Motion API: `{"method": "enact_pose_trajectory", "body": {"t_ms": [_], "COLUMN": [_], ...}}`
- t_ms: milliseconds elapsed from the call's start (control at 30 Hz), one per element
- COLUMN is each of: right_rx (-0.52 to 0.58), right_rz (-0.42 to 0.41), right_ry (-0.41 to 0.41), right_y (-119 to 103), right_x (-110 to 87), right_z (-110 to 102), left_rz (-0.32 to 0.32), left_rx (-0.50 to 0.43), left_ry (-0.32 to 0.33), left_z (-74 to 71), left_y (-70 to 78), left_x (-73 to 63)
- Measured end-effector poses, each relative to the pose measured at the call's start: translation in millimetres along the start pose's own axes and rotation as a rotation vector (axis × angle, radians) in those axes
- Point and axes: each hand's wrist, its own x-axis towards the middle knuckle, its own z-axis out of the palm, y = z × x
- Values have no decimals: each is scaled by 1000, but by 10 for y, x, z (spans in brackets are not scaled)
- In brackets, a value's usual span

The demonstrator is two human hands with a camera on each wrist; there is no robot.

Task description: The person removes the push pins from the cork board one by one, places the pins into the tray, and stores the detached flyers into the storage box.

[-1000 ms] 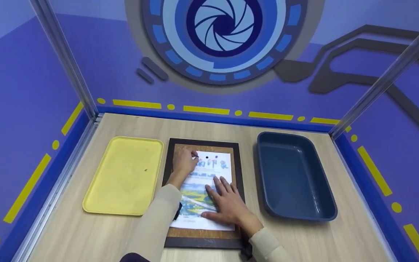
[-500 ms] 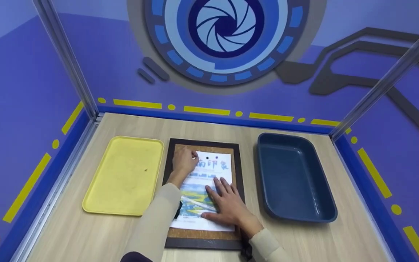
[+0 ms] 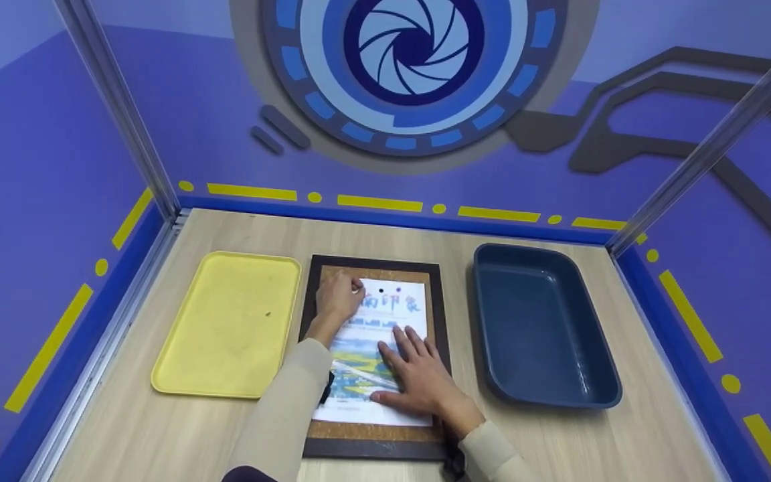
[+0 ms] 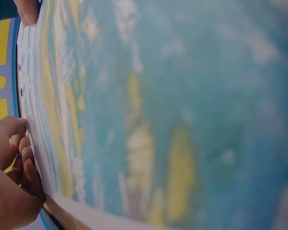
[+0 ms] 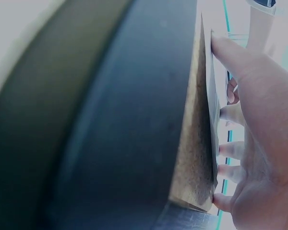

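Observation:
A printed paper sheet [image 3: 375, 415] with a colourful landscape and large characters lies on a dark-framed corkboard [image 3: 372, 432]. Two small pushpin heads, one black [image 3: 381, 290] and one purple [image 3: 398, 290], sit along the sheet's top edge. At its upper left corner my left hand [image 3: 338, 295] pinches with curled fingers; the pushpin there is mostly hidden by the fingertips. In the left wrist view, that hand's thumb and fingers [image 4: 31, 177] are bent close to the paper. My right hand [image 3: 422, 375] rests spread on the lower right of the sheet, fingertips touching it in the right wrist view.
Left of the board lies a shallow yellow tray [image 3: 225, 321] with a small dark speck on it. A deep dark blue bin [image 3: 539, 321] stands to the right. Printed blue panels and metal posts [image 3: 118, 107] enclose the wooden table [image 3: 124, 428].
Both hands keep their places on the sheet. A dark bit visible at the left fingertips one second ago is now mostly covered by the fingers.

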Motion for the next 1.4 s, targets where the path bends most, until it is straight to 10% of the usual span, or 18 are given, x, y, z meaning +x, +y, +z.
{"method": "enact_pose_trajectory", "body": {"t_ms": [1400], "right_rx": [-6], "right_rz": [-8], "right_ry": [17], "right_y": [13], "right_x": [-2], "right_z": [10], "left_rz": [39], "left_rx": [-40], "left_ry": [27], "left_z": [-14], "left_y": [-90], "left_x": [-7]}}
